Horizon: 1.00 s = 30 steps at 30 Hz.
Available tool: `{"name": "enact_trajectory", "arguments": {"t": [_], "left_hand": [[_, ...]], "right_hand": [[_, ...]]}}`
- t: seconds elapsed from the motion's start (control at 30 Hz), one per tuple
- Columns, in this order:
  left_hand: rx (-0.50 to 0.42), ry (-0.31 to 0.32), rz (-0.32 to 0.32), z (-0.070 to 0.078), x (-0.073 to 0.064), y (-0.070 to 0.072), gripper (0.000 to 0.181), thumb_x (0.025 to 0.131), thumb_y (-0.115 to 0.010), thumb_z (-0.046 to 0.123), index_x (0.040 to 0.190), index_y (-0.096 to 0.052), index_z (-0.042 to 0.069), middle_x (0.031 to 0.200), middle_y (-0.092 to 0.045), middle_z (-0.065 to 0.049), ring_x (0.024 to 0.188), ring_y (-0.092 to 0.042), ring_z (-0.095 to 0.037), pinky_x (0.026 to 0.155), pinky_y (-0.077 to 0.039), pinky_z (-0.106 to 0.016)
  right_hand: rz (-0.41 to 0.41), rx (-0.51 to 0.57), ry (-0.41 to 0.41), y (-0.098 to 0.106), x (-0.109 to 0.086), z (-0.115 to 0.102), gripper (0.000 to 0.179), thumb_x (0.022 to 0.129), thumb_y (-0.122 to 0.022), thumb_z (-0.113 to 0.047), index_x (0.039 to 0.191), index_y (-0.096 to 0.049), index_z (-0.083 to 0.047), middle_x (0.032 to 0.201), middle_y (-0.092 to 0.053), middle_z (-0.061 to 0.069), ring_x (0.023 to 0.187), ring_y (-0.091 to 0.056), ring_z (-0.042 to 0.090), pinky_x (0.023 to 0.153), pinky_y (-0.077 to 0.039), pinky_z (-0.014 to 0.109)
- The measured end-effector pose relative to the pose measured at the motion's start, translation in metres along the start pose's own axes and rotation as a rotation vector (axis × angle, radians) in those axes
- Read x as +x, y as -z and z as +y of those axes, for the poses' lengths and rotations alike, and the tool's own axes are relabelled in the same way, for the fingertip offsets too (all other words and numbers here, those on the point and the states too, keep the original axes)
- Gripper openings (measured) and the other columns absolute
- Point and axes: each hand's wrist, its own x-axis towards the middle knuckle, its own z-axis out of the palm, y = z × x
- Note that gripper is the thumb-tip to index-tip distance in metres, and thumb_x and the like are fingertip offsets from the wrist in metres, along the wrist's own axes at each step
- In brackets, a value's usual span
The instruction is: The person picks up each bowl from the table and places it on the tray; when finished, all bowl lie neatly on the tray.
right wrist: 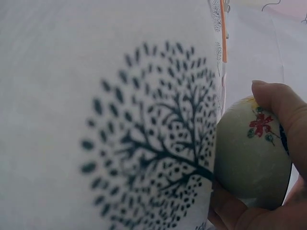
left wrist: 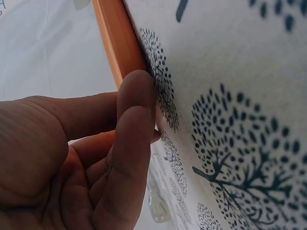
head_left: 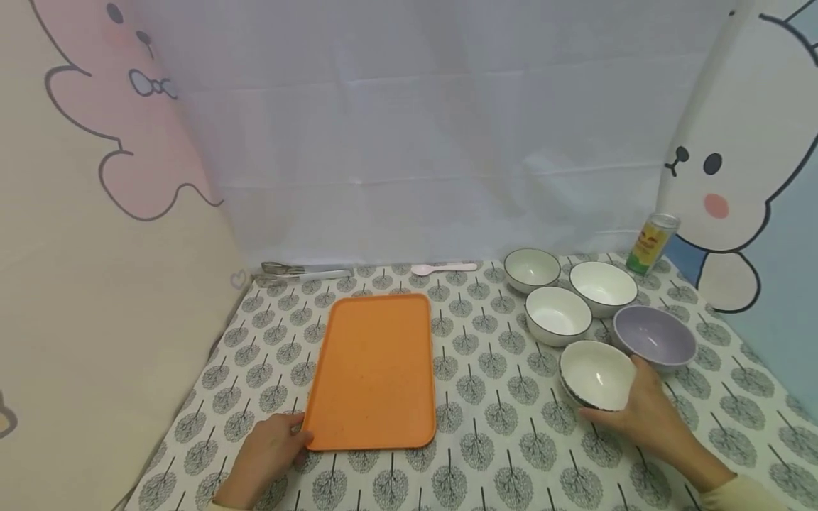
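An orange rectangular tray [head_left: 373, 372] lies on the patterned cloth. At its near left corner is my left hand [head_left: 271, 451], the fingertips pinching the rim; the left wrist view shows thumb and curled fingers at the tray's edge [left wrist: 122, 40]. On the right side, my right hand [head_left: 648, 411] grips a white bowl [head_left: 597, 372] with a dark rim, thumb on its near side and fingers around its right side. A red flower decorates the outside of this bowl [right wrist: 254, 153] in the right wrist view.
Behind the held bowl stand a white bowl [head_left: 558, 312], another white bowl [head_left: 603, 284], a pale green bowl [head_left: 532, 268] and a purple bowl [head_left: 655, 333], close together. A can [head_left: 652, 243] stands at the back right. A pink spoon [head_left: 444, 268] and a whisk [head_left: 281, 269] lie along the back edge.
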Motion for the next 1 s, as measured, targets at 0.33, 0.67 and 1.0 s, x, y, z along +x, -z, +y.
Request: {"name": "enact_trajectory", "arguments": {"t": [0.33, 0.67, 1.0], "left_hand": [[0.001, -0.024, -0.002, -0.001, 0.001, 0.004, 0.044, 0.092, -0.069, 0.017, 0.127, -0.064, -0.009, 0.056, -0.058, 0.005, 0.053, -0.053, -0.013, 0.059, -0.047, -0.035], [-0.020, -0.014, 0.003, -0.003, -0.001, 0.005, 0.037, 0.093, -0.068, 0.016, 0.123, -0.068, -0.006, 0.056, -0.057, 0.004, 0.053, -0.053, -0.014, 0.056, -0.046, -0.034], [-0.027, -0.017, -0.007, -0.003, 0.001, 0.001, 0.042, 0.092, -0.067, 0.016, 0.126, -0.064, -0.009, 0.055, -0.058, 0.004, 0.054, -0.054, -0.013, 0.060, -0.048, -0.035]], "right_hand": [[-0.014, 0.038, -0.018, -0.003, -0.002, -0.003, 0.131, 0.062, -0.097, -0.029, 0.144, -0.010, 0.023, 0.126, -0.034, 0.046, 0.111, -0.043, 0.060, 0.090, -0.037, 0.075], [-0.009, 0.108, -0.015, -0.005, -0.005, -0.007, 0.126, 0.063, -0.097, -0.022, 0.144, -0.012, 0.023, 0.127, -0.032, 0.045, 0.110, -0.044, 0.058, 0.089, -0.038, 0.073], [-0.023, 0.137, 0.012, -0.007, 0.000, -0.024, 0.130, 0.064, -0.096, -0.022, 0.147, -0.006, 0.021, 0.131, -0.028, 0.047, 0.112, -0.042, 0.060, 0.091, -0.037, 0.075]]}}
